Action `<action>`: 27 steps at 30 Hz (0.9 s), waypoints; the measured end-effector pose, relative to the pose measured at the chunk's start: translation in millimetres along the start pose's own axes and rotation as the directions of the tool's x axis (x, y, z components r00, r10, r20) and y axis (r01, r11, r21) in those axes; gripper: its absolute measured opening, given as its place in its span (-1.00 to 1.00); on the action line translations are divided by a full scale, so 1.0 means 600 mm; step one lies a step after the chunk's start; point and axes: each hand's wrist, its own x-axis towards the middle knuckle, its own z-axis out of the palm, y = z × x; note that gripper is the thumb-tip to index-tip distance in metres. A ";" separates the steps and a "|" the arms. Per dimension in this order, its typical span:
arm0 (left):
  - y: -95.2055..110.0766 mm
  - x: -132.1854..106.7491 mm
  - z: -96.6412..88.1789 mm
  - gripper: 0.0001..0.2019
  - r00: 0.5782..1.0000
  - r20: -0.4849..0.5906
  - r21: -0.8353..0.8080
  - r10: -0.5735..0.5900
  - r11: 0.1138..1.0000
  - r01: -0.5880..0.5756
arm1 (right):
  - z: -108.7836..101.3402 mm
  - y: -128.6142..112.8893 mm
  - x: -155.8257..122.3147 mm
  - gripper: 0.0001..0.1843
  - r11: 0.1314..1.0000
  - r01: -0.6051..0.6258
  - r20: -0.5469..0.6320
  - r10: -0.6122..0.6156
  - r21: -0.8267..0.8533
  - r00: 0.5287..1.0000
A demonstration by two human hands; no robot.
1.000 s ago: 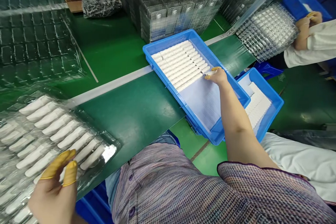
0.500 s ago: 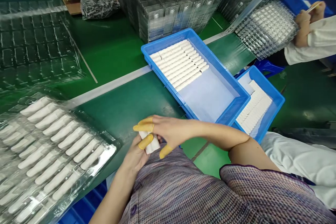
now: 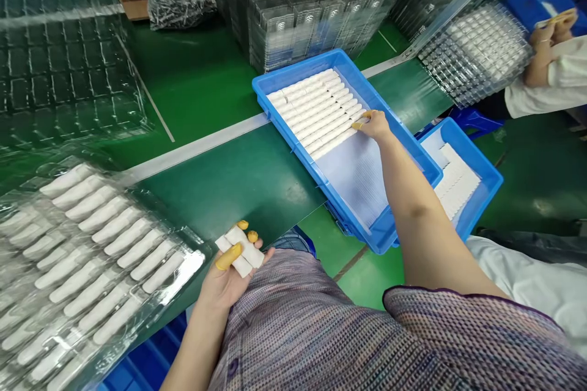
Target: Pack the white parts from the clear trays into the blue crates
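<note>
Left hand (image 3: 232,278) is palm-up just off the edge of the green bench (image 3: 238,189), clenched around a small bunch of white sticks (image 3: 239,250), with the thumb laid across them. Yellow finger cots (image 3: 222,256) cover the fingertips, and I can't make out exactly how many sticks there are.

Right hand (image 3: 375,125) is stretched out over a blue tray (image 3: 298,70), fingers on the end of the neat rows of white sticks (image 3: 316,113) packed in there. Can't tell if it's actually gripping one, since the fingers hide that spot. The right forearm also covers part of the pale blue sheet (image 3: 353,177) lining the rest of the tray.

Just past that tray is a second blue tray (image 3: 477,149) with more white pieces (image 3: 458,186), partly hidden behind the first tray and the arm. By the left hand there's a clear plastic tray (image 3: 105,238) of white sticks — cut off by the frame and a bit blurry. Up top are stacks of clear trays (image 3: 298,18), and at the right edge a co-worker's hands (image 3: 548,36) are partly cut off.
</note>
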 end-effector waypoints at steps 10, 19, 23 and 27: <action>-0.004 0.012 -0.007 -0.45 0.994 -0.075 0.009 0.073 0.997 -0.073 | -0.006 0.003 0.014 -0.17 0.987 0.022 0.111 -0.005 -0.157 0.994; -0.005 0.006 0.003 -0.58 0.981 -0.166 0.005 0.097 0.995 -0.098 | -0.014 -0.020 0.021 -0.10 0.929 0.211 0.240 -0.140 -0.305 0.961; -0.003 0.006 0.006 -0.63 0.978 -0.192 -0.003 0.088 0.996 -0.091 | -0.017 -0.010 0.020 -0.31 0.919 0.215 0.239 -0.139 -0.329 0.961; -0.003 0.008 0.003 -0.64 0.979 -0.186 0.009 0.079 0.997 -0.079 | -0.017 0.007 0.018 -0.42 0.921 0.227 0.225 -0.159 -0.318 0.961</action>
